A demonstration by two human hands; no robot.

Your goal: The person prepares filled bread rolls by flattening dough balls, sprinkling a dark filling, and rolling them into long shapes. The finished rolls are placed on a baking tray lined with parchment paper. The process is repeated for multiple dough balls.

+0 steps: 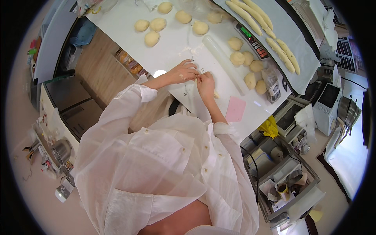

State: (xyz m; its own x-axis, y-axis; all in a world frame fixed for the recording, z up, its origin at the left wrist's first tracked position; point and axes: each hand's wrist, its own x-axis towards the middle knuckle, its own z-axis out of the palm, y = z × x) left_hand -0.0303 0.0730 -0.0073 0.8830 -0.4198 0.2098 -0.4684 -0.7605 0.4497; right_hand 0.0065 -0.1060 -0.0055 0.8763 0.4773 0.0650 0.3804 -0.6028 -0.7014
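Bright, fairly even white light fills the room. The white tabletop (166, 55) throws back a hard round glare near the left hand (182, 74) and a smaller streak beside a pink rectangular sheet (235, 109). Faint, soft shadows edge the dough balls (151, 38); the digital scale (256, 45) glows green. A pale surface (348, 152) far right nearly washes out. Fisheye distortion bends outer lines, black vignetting swallows the corners, and fingertip detail is too small to resolve.

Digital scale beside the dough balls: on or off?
On. The digital scale has a lit display, glowing green; the reading is too small to tell.
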